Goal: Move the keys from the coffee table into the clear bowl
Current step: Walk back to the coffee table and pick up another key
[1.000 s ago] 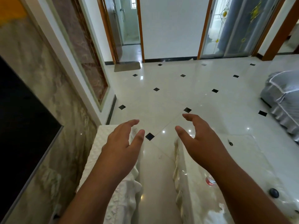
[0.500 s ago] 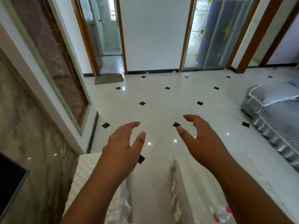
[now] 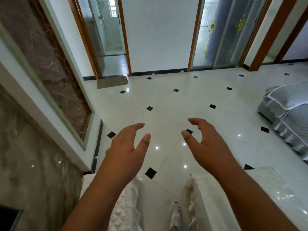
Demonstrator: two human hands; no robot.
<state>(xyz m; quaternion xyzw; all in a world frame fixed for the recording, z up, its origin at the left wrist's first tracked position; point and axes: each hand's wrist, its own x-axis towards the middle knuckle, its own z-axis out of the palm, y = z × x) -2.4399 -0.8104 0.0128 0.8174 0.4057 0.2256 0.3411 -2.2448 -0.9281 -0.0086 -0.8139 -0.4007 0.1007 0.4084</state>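
Neither the keys nor a clear bowl shows in the head view. My left hand (image 3: 128, 147) hovers over the floor with fingers spread and nothing in it. My right hand (image 3: 205, 142) floats beside it, fingers curled apart, also holding nothing. Below my right forearm lies the glossy white coffee table (image 3: 270, 189), with only its far corner and carved left edge showing. Both hands are above and beyond the table's far end.
A white quilted cabinet top (image 3: 123, 212) sits at lower left against the marble wall (image 3: 33, 164). A narrow gap of tiled floor (image 3: 166, 114) runs between it and the table, with a white shoe (image 3: 175, 214) in it. A grey sofa (image 3: 290, 117) stands right.
The view has tilted upward and forward: the table top, its bottle and small dark items have dropped out of sight, and more of the doors shows. Both hands keep their open pose.
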